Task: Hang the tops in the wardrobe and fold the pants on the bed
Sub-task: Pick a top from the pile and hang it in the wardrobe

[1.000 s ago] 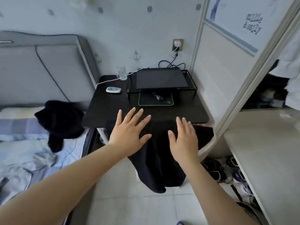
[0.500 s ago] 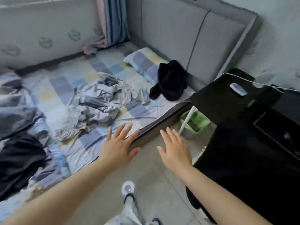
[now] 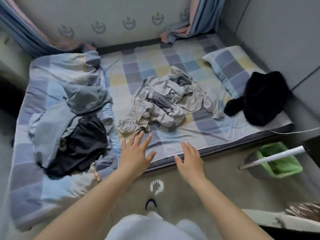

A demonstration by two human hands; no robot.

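Observation:
A bed (image 3: 176, 135) with a checked sheet fills the view in front of me. A crumpled pile of light grey clothes (image 3: 166, 103) lies in its middle. A black garment (image 3: 265, 99) sits at the right by the pillow (image 3: 230, 64). Dark and grey-blue clothes (image 3: 81, 141) lie on the folded quilt at the left. My left hand (image 3: 136, 155) hovers with fingers spread just below the grey pile. My right hand (image 3: 189, 159) is stretched flat over the bed's front edge. Both hands hold nothing. The wardrobe is out of view.
A green-lined waste bin (image 3: 278, 160) stands on the floor at the right, with a white table leg (image 3: 271, 158) slanting across it. A black table corner (image 3: 313, 146) shows at the far right. Curtains (image 3: 195, 19) hang behind the bed. My slippered foot (image 3: 155, 187) is on the floor.
My view has swung left from the black desk and wardrobe to face the bed squarely. Both hands stayed held out, spread and holding nothing, and now reach over the bed's front edge.

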